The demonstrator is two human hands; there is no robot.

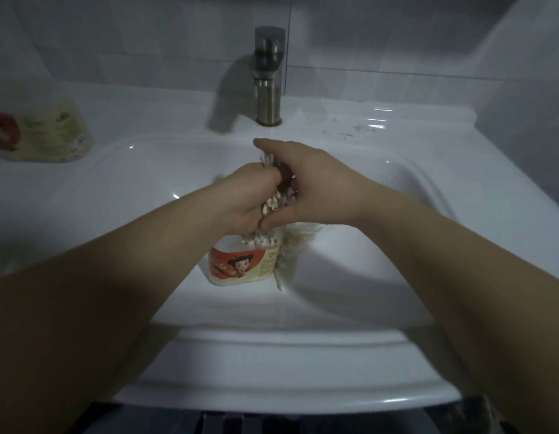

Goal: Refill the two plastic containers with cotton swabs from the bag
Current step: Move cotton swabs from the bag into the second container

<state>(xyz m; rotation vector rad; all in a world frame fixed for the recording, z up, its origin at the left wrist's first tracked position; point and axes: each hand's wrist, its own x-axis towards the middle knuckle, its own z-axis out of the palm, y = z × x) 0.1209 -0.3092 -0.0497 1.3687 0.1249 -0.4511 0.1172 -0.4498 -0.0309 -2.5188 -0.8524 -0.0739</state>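
Bag point(43, 133) sits far left on the sink point(303, 339) ledge. Left hand point(247, 198) and right hand point(312, 186) both clamp a bundle of cotton swabs point(273, 203) over the labelled container point(240, 264) in the basin.

White ceramic sink point(350, 277) with a broad glossy rim, set against a wall of pale tiles point(146, 36). Brushed-metal tap point(269, 76) upright at the back centre of the rim, throwing a dark shadow to its left. On the rim to the tap's right, a scatter of small pale flecks point(350, 130), too blurred to identify, perhaps scraps or droplets.
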